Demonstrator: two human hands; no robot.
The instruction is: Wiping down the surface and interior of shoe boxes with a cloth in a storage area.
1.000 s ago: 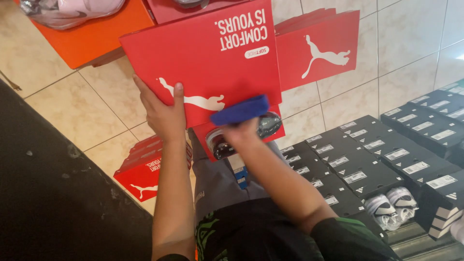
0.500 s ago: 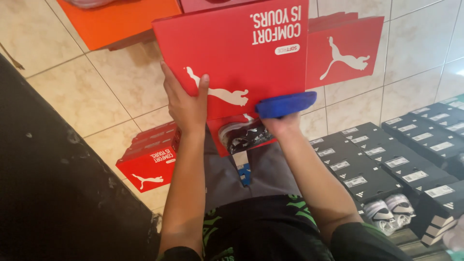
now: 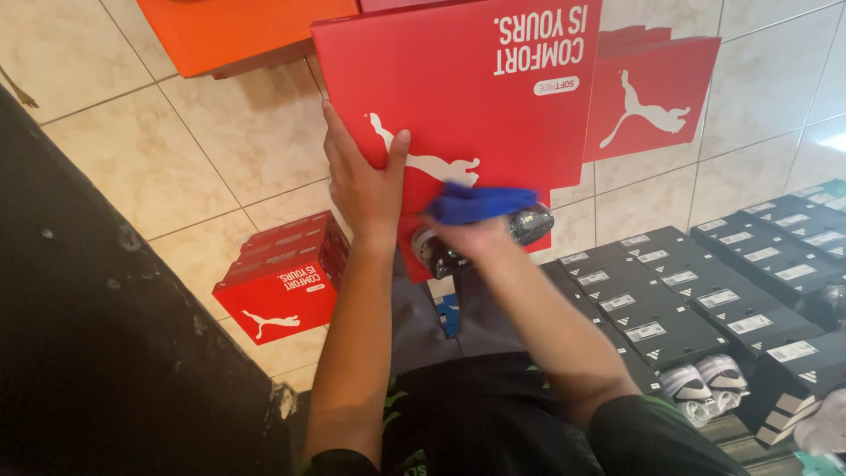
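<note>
My left hand (image 3: 366,181) grips the near edge of a large red shoebox lid (image 3: 458,84), holding it up in front of me. My right hand (image 3: 471,231) is closed on a blue cloth (image 3: 480,201) pressed against the lid's lower edge. Under the lid, an open red box with dark shoes (image 3: 449,251) rests on my lap.
A stack of red shoeboxes (image 3: 282,278) sits on the beige tiled floor at left. Several black shoeboxes (image 3: 696,291) lie in rows at right, with white shoes (image 3: 705,383) beside them. An orange box (image 3: 233,31) and another red lid (image 3: 656,97) are farther off. A dark wall (image 3: 97,353) stands at left.
The lid has risen and shifted right in view. My right hand with the blue cloth has slid along the lid's lower edge.
</note>
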